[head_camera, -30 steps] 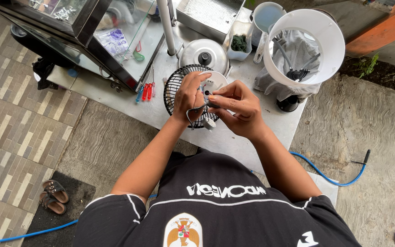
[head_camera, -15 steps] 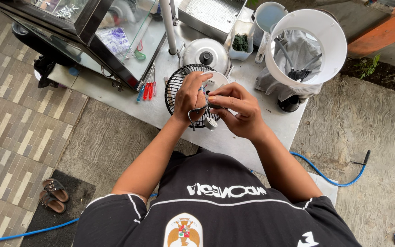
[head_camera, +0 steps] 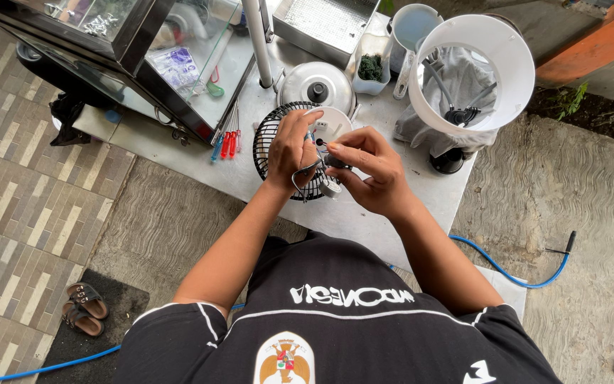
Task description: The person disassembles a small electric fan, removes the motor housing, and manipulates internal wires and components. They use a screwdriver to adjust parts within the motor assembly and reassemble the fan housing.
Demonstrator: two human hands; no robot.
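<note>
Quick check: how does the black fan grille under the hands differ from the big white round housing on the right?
The fan grille is black open wire, lying flat on the table; the white housing is solid plastic, tilted with its opening toward the camera. The grille is smaller and partly covered by the left hand and right hand; the housing is untouched, with grey cloth inside. Both are round.

Small round black fan grille, wire-ribbed, lying flat on the grey table just in front of the domed metal lid; white motor hub at its centre, small grey part over its near edge.
</note>
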